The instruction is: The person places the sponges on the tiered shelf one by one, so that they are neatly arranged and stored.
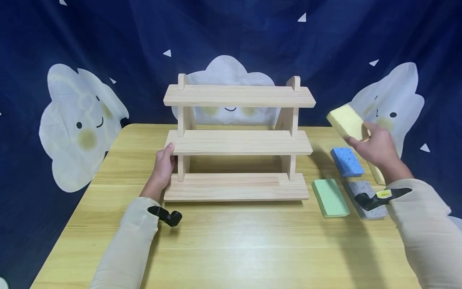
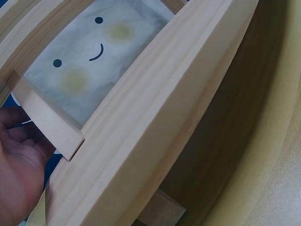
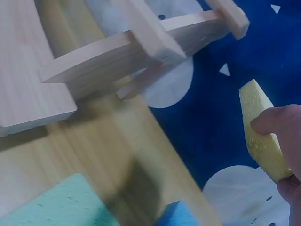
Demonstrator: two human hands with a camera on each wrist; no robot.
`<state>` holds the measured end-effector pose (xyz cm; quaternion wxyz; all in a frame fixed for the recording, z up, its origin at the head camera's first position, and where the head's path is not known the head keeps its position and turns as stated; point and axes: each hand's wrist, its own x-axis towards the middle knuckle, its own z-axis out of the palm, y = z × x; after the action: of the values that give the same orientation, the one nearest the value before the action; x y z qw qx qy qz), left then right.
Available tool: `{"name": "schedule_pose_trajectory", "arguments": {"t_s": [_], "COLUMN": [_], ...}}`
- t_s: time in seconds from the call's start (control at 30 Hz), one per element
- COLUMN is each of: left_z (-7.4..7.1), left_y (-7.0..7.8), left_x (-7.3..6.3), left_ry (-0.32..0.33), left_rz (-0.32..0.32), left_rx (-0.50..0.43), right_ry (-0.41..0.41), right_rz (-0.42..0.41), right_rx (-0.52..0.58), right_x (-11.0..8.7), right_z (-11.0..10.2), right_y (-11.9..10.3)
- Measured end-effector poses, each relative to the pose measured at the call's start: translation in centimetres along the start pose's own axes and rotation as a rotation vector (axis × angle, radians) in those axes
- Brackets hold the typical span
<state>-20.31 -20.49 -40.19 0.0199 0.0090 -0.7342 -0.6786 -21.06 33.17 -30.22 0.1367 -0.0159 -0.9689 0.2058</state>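
Observation:
A three-tier wooden shelf stands on the table. At its left end, my left hand touches the side near the middle tier, thumb on the board's edge; in the left wrist view the palm lies beside an upright post. Off the shelf's right side, my right hand pinches a yellow sponge above the table. The right wrist view shows that yellow sponge between thumb and fingers. Below it lie a blue sponge, a green sponge and a grey sponge.
Another pale yellow sponge lies on the table, partly hidden behind my right wrist. A dark blue curtain with cloud faces hangs behind the wooden table.

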Motion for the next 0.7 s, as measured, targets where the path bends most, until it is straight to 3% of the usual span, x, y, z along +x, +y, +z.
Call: {"name": "schedule_pose_trajectory", "arguments": {"t_s": [0.13,0.4,0.7], "left_z": [0.0,0.2,0.5], "left_y": [0.1,0.2,-0.1], "left_x": [0.1,0.2,0.2], "left_ry": [0.015,0.02,0.019], "left_rz": [0.006,0.007,0.027], "left_rx": [-0.01,-0.055,-0.138], "right_ry": [0.015,-0.027,-0.065], "right_rz": [-0.022,-0.037,-0.107], "right_rx": [0.003,0.069,0.171], "right_x": [0.6,2.4,3.9], "right_z": [-1.2,-3.0,-3.3], "right_y": [-0.7,-3.1,-6.9]}}
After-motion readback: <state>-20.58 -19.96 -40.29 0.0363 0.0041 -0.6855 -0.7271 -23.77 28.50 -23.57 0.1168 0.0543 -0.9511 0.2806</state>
